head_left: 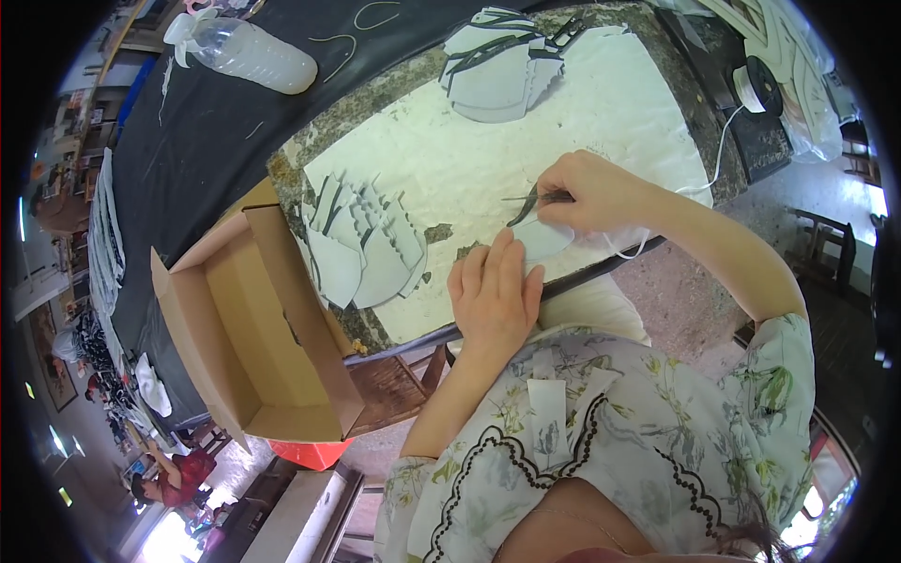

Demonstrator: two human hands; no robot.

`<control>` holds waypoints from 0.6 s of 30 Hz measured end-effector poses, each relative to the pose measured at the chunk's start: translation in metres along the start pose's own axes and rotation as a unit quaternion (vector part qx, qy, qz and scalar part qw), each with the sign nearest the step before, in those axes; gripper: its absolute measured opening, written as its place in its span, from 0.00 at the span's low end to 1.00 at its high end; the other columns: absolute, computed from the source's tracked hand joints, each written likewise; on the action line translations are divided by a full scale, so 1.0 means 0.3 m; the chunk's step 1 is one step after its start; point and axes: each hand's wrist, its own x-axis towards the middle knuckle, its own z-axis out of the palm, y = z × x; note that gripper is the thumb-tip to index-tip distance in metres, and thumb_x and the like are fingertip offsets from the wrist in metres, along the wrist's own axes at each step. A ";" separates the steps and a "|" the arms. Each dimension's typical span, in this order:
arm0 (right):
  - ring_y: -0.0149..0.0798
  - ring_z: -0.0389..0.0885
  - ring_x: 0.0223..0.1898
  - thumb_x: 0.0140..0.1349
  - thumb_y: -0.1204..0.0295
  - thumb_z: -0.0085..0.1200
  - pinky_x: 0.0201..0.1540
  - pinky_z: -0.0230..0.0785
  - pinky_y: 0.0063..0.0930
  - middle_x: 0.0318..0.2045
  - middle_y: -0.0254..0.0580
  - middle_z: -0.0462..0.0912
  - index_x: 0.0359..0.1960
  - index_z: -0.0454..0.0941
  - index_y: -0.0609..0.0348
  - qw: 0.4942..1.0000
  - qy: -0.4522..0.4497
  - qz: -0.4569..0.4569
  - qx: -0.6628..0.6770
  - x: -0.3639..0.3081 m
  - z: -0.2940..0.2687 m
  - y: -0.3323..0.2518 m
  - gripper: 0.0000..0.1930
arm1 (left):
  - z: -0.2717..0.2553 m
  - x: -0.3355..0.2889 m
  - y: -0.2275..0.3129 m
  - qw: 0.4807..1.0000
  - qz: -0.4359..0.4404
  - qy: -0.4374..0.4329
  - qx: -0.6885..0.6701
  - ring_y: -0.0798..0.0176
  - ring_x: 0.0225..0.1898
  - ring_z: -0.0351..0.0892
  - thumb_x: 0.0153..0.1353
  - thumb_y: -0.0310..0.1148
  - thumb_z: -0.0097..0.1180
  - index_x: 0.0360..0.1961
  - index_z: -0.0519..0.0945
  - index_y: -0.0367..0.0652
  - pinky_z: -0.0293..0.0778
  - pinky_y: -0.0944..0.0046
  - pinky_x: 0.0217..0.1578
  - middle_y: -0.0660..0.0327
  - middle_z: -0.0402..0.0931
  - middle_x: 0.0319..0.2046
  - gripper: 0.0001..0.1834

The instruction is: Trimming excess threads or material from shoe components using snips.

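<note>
- open cardboard box (253, 347) left of surface (601, 103), below its edge
- stack of cut pieces (361, 239) on surface left
- second stack (502, 66) behind
- plastic bottle (249, 52) far left
- spool (755, 84) far right

Table (657, 66): rough speckled stone under a matt, crinkled white sheet (526, 141). Box (253, 347): plain matt cardboard. Bottle (249, 52): clear glossy plastic.

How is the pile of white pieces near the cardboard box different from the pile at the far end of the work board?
The near pile by the cardboard box is fanned wide, many pieces showing edge by edge; the far pile is tighter and more stacked. The near pile lies to the left of the left hand; the far pile lies beyond both hands, toward the bottle. Both consist of white, curved flat pieces with dark strips, on the white board.
</note>
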 end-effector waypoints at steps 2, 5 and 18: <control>0.45 0.79 0.22 0.51 0.71 0.58 0.29 0.70 0.36 0.19 0.51 0.79 0.26 0.80 0.68 0.994 0.038 -0.087 -0.044 0.002 0.009 0.024 0.10 | 0.006 0.007 0.005 1.000 -0.031 0.006 -0.002 0.55 0.50 0.71 0.58 0.36 0.61 0.53 0.78 0.39 0.63 0.55 0.54 0.59 0.77 0.52 0.22; 0.46 0.78 0.21 0.51 0.71 0.58 0.28 0.68 0.37 0.19 0.51 0.79 0.25 0.80 0.68 0.992 0.038 -0.094 -0.076 0.007 0.005 0.026 0.09 | 0.004 0.030 0.015 0.999 -0.035 -0.005 0.005 0.53 0.48 0.71 0.58 0.34 0.61 0.55 0.79 0.40 0.62 0.55 0.52 0.61 0.77 0.50 0.22; 0.54 0.78 0.24 0.51 0.71 0.58 0.30 0.69 0.42 0.19 0.50 0.79 0.25 0.78 0.64 0.979 0.077 -0.125 -0.140 0.029 -0.003 0.026 0.07 | -0.006 0.054 -0.002 0.997 0.024 -0.046 0.058 0.56 0.45 0.70 0.55 0.33 0.59 0.57 0.78 0.43 0.61 0.55 0.52 0.63 0.74 0.49 0.25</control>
